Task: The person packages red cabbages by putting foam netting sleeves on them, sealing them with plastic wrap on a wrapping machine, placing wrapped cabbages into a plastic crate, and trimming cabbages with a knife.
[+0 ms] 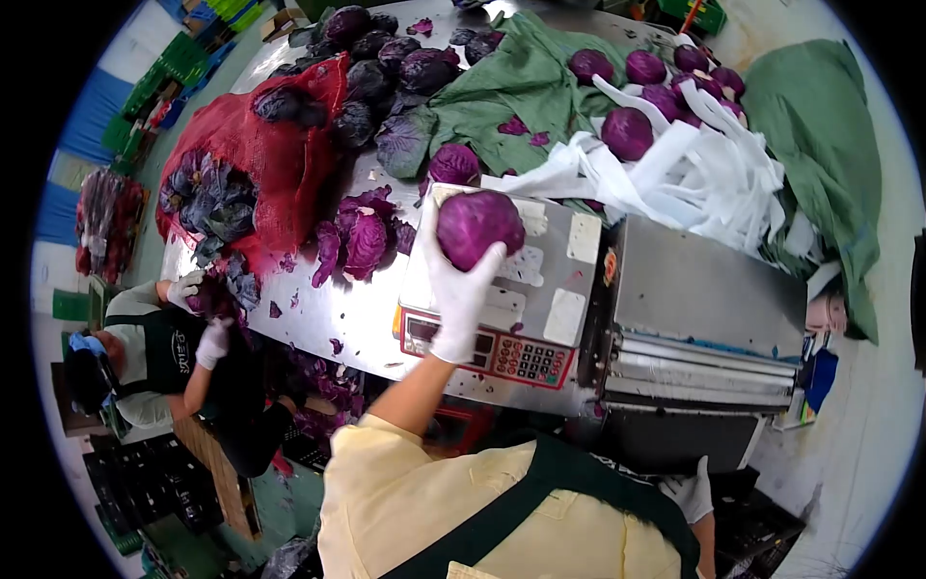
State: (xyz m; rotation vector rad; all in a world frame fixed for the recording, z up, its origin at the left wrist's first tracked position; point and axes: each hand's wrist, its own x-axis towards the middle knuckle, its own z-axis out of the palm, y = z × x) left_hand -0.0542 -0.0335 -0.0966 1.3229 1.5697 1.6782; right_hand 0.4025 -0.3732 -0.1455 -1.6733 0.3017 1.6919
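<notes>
My left hand (458, 285), in a white glove, is wrapped round the near side of a purple red cabbage (479, 230). The cabbage is over the metal plate of a weighing scale (550, 253), whose red-edged keypad panel faces me. Another trimmed red cabbage (452, 165) lies just behind the scale. Low on the right, my gloved right hand (689, 494) shows past my body, thumb and fingers apart, near black crates (757, 526); nothing shows in it.
Right of the scale stands a metal wrapping machine (709, 289). White foam strips (675, 174) and trimmed cabbages lie on green cloth (521, 87) behind. Dark untrimmed cabbages (371, 82), a red mesh sack (289, 174) and loose leaves (362, 236) cover the left. A co-worker (174, 357) handles leaves there.
</notes>
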